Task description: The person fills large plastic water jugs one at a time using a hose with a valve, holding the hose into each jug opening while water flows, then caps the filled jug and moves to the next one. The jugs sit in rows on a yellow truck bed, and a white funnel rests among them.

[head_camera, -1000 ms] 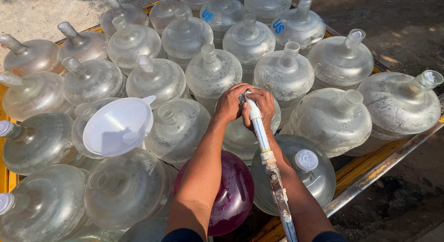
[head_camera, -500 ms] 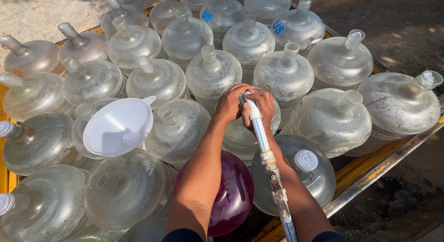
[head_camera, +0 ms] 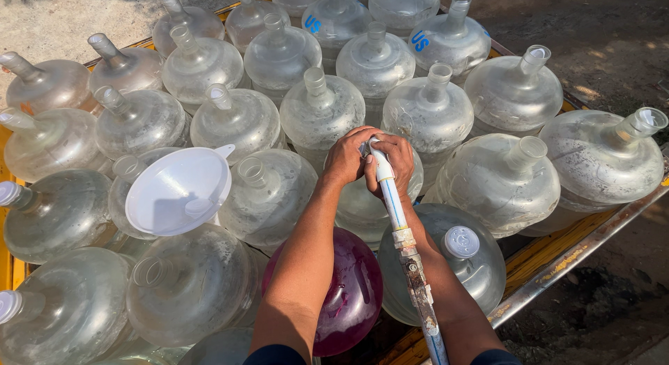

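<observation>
Basically no change from a second ago: both hands stay put at centre. Left hand (head_camera: 346, 156) is cupped around the mouth of a clear round plastic water jug (head_camera: 362, 204), fingers pressed together. Right hand (head_camera: 396, 159) is wrapped around the tip of a white plastic pipe with a blue stripe (head_camera: 394, 204), holding it at that mouth. White plastic funnel (head_camera: 178, 191) sits left; maroon jug (head_camera: 355, 288) near.
</observation>
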Tool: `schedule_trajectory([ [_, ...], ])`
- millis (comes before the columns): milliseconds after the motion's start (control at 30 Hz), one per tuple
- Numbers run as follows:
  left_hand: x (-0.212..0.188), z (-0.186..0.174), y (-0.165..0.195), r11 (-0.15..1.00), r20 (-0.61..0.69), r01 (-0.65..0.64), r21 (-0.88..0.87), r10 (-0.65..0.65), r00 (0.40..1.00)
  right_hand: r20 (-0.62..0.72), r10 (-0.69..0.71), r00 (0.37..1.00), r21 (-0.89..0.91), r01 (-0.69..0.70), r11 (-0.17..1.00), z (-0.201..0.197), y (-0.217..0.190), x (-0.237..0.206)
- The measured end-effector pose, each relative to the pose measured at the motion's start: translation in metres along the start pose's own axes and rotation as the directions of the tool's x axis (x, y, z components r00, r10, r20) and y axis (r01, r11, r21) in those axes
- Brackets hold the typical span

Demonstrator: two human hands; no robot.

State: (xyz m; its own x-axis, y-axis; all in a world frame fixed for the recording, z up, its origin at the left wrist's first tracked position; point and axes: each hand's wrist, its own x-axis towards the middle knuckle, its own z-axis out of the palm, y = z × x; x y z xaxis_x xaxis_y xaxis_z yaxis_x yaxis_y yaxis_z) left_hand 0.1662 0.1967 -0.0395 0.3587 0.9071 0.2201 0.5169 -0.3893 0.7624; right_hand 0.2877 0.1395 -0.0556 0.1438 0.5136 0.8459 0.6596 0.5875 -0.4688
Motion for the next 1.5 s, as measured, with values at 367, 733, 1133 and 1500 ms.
schedule_trajectory([
  [367, -0.001, 0.000, 0.001, 1.000, 0.000, 0.008, -0.009, -0.008, 1.000, -0.003, -0.001, 1.000, 0.004, 0.001, 1.000, 0.000, -0.001, 0.000],
  [733, 0.000, 0.000, -0.002, 1.000, -0.007, -0.014, -0.011, 0.014, 1.000, 0.002, 0.006, 1.000, 0.008, -0.006, 1.000, 0.000, 0.000, -0.001],
  [1133, 0.001, 0.003, -0.005, 1.000, -0.006, -0.013, 0.004, 0.013, 1.000, 0.002, 0.007, 1.000, 0.009, -0.007, 1.000, 0.000, -0.001, -0.001],
  [1500, 0.000, 0.005, -0.011, 0.998, -0.022, -0.031, -0.049, 0.030, 0.999, -0.002, 0.001, 1.000, 0.010, -0.001, 1.000, 0.002, 0.002, -0.001],
])
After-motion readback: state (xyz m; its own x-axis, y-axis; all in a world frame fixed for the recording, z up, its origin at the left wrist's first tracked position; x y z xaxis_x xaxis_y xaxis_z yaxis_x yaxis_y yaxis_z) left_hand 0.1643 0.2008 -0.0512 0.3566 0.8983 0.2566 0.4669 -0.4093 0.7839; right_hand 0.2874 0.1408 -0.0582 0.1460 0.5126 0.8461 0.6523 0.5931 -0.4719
